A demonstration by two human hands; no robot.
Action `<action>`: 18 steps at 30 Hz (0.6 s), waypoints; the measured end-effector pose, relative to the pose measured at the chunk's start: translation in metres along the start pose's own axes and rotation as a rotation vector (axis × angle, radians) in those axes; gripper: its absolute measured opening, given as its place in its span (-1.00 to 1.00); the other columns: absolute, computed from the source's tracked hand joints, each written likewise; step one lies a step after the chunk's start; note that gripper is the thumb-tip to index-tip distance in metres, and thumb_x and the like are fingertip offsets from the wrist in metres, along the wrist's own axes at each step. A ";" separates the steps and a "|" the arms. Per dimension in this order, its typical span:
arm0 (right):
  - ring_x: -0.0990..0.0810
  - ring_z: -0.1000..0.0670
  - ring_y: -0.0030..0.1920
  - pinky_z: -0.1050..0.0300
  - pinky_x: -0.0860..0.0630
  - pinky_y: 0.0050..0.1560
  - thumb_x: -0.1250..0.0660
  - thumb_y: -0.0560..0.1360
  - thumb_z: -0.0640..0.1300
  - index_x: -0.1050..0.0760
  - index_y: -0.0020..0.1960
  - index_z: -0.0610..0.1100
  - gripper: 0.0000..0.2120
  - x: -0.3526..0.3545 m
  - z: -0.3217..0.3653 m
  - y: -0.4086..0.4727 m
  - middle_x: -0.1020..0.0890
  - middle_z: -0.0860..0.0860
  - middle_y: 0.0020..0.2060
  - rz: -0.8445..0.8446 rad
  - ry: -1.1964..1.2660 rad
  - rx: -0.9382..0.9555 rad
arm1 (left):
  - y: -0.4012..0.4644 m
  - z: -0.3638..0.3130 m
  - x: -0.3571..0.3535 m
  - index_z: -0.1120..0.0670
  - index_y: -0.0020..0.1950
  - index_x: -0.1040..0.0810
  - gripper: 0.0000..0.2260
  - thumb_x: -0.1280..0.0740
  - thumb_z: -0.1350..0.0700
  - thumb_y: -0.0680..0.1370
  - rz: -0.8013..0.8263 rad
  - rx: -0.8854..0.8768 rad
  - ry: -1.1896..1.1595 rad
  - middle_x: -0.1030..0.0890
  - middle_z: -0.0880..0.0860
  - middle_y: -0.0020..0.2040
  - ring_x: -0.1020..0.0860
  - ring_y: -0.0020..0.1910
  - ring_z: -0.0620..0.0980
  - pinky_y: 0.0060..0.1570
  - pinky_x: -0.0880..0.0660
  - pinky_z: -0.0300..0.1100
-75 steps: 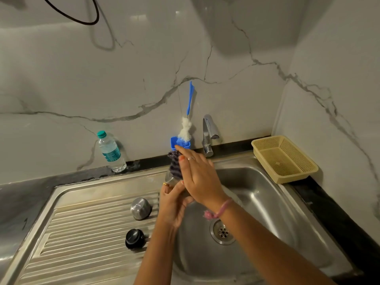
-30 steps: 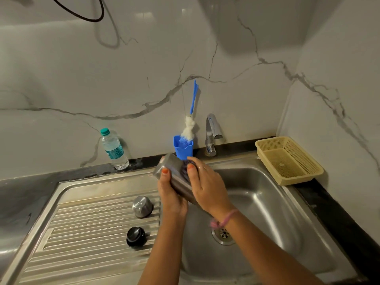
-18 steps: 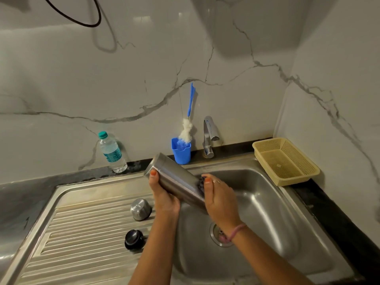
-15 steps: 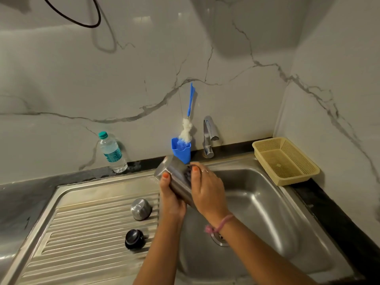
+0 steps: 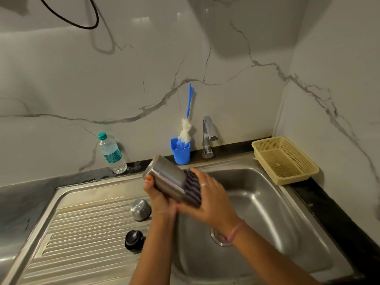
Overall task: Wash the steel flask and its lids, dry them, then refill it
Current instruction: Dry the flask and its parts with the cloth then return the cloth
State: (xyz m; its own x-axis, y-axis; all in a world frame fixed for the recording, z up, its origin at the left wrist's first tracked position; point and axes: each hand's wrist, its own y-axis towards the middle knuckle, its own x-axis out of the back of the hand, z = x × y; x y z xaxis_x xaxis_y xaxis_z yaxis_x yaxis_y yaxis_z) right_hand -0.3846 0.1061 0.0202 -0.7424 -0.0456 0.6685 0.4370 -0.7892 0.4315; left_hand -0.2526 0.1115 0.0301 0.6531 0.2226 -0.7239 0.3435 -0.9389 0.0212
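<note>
The steel flask [image 5: 164,177] is tilted over the left edge of the sink basin [image 5: 267,202], its flat base pointing up and left. My left hand [image 5: 158,198] grips the flask from below. My right hand [image 5: 211,200] presses a dark striped scrub pad [image 5: 192,188] around the flask's lower part. The steel lid [image 5: 140,209] and the black inner lid [image 5: 134,239] rest on the ribbed drainboard [image 5: 82,233], left of my arms. The flask's mouth is hidden by my hands.
A blue cup [image 5: 181,151] with a bottle brush [image 5: 186,128] stands behind the sink next to the tap [image 5: 207,136]. A plastic water bottle [image 5: 112,153] stands at the back left. A yellow mesh basket [image 5: 285,159] sits at the right corner.
My right hand has slid the scrub pad back and forth along the flask, now lower down its body. The flask's angle shifted slightly; the lids stayed put.
</note>
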 end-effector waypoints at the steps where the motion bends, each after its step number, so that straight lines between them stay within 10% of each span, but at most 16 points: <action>1: -0.35 0.23 0.30 0.20 -0.37 0.33 -0.37 0.27 0.43 -0.11 0.46 0.13 -0.10 0.003 -0.012 -0.011 -0.37 0.16 0.35 0.050 0.080 -0.047 | 0.001 -0.004 0.000 0.08 0.09 -0.55 -0.05 -0.60 -0.37 -0.18 -0.024 -0.009 -0.017 -0.71 0.05 -0.17 -0.65 -0.08 0.07 -0.03 -0.61 -0.04; 8: -0.46 0.28 0.21 0.37 -0.45 0.17 -0.55 0.21 0.20 -0.22 0.39 0.18 -0.15 0.005 -0.036 -0.042 -0.44 0.28 0.25 -0.001 0.274 -0.177 | 0.004 -0.005 -0.006 0.02 0.02 -0.66 -0.12 -0.57 -0.40 -0.18 -0.050 -0.030 -0.064 -0.72 0.03 -0.15 -0.71 -0.16 0.00 0.05 -0.59 0.05; 11: -0.48 0.24 0.17 0.38 -0.48 0.11 -0.52 0.23 0.15 -0.25 0.38 0.15 -0.21 0.008 -0.038 -0.040 -0.45 0.25 0.21 -0.103 0.158 -0.179 | 0.011 -0.001 -0.001 0.01 0.32 -0.52 0.04 -0.47 -0.53 -0.03 -0.181 -0.011 0.146 -0.68 0.08 0.11 -0.65 0.10 0.02 0.12 -0.55 0.01; 14: -0.45 0.16 0.20 0.21 -0.48 0.18 -0.45 0.25 0.18 -0.26 0.41 0.04 -0.21 0.012 -0.047 -0.036 -0.45 0.15 0.24 -0.136 -0.102 -0.128 | 0.013 0.000 -0.001 -0.08 0.31 -0.47 -0.27 -0.47 -0.40 0.25 -0.339 -0.051 0.195 -0.55 0.17 0.28 -0.56 0.25 0.16 0.25 -0.51 0.16; 18: -0.45 0.10 0.19 0.21 -0.45 0.19 -0.40 0.26 0.24 -0.22 0.44 0.01 -0.17 0.011 -0.048 -0.037 -0.44 0.10 0.25 -0.033 -0.200 -0.100 | 0.008 0.002 -0.011 0.02 0.08 -0.51 -0.63 -0.48 -0.16 0.43 -0.572 -0.007 0.085 -0.63 0.10 -0.03 -0.63 -0.05 0.09 -0.03 -0.62 0.05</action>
State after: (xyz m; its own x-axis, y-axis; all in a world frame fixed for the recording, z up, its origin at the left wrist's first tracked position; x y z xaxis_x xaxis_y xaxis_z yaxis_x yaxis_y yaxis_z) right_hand -0.4332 0.1054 -0.0180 -0.6355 0.0963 0.7661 0.3538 -0.8456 0.3998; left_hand -0.2585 0.1006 0.0371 0.4139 0.7149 -0.5635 0.6624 -0.6612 -0.3523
